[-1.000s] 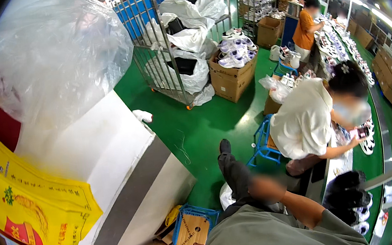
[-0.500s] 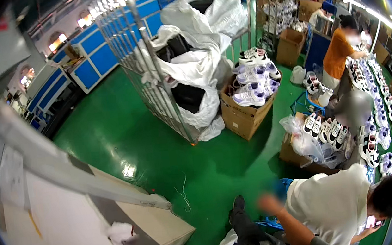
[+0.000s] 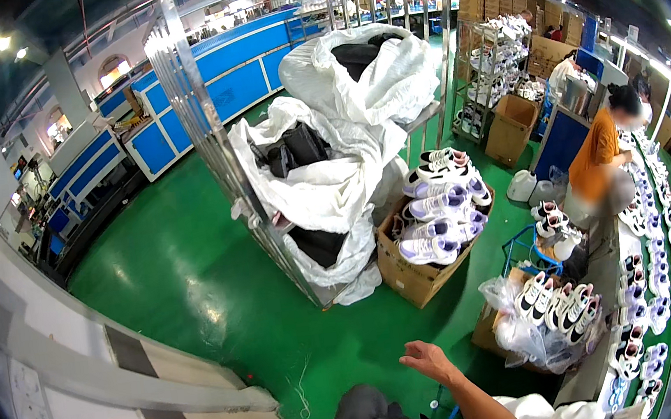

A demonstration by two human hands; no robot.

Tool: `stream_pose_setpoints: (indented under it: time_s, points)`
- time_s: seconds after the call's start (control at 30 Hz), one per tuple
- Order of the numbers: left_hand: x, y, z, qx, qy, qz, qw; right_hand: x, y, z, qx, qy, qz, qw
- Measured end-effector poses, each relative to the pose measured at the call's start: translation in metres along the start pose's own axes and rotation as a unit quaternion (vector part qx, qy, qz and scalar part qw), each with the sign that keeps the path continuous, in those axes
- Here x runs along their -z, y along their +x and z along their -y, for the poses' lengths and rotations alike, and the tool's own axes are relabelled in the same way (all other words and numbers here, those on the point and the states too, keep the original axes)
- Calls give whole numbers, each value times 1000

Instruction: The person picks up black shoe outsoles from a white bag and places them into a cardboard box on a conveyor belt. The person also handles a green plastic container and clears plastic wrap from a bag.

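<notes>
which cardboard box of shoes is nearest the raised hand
The low one holding the clear bag of black-and-white shoes, just right of the right hand; the purple-shoe box stands farther off.

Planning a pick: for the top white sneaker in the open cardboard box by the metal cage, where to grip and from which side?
Judging by its pose, take the top white sneaker across its midfoot from above. It lies sole-down on the heap in the cardboard box, upper exposed, with other sneakers crowding its sides, so a side approach looks blocked. The right hand is open and well short of the box.

Open floor (image 3: 195, 283) fwd; shoe box (image 3: 429, 269) rt.
</notes>
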State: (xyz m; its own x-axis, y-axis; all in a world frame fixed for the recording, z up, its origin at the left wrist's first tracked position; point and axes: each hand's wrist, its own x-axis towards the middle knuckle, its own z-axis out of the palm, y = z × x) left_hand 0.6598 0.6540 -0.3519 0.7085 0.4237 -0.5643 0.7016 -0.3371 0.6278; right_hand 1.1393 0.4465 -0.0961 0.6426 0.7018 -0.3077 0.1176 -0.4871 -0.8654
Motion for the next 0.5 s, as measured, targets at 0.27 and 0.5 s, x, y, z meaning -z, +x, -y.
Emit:
stream_pose_setpoints:
  time_s: [0.27,0.5]
  points:
    - [5,94,-84,248,-328,21,911,116,141,88,131,-38,-136,981]
    - [67,204,-133,214,-367,-43,904,228,263,202,213,-102,-216,947]
